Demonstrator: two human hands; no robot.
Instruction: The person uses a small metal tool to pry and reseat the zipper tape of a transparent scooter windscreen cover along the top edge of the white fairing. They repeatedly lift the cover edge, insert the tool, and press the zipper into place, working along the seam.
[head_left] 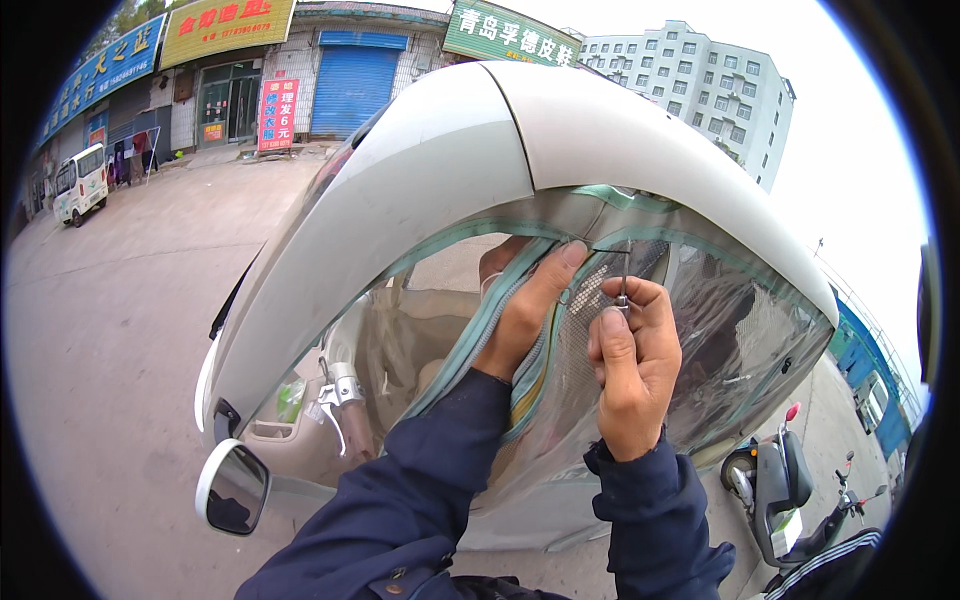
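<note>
A white cabin frame of a small vehicle carries a clear plastic side curtain with mint-green zipper trim. My left hand grips the zipper edge near the top of the opening, thumb on top and fingers partly hidden behind it. Just right of it, my right hand pinches the small metal handle of a thin upright tool. Its tip is at the trim seam, where a short dark thread runs toward my left thumb. Mesh fabric lies behind the curtain between my hands.
A brake lever and handlebar are inside the cabin, with a wing mirror at lower left. Parked scooters stand at lower right. Across the paved road are shopfronts and a small white vehicle.
</note>
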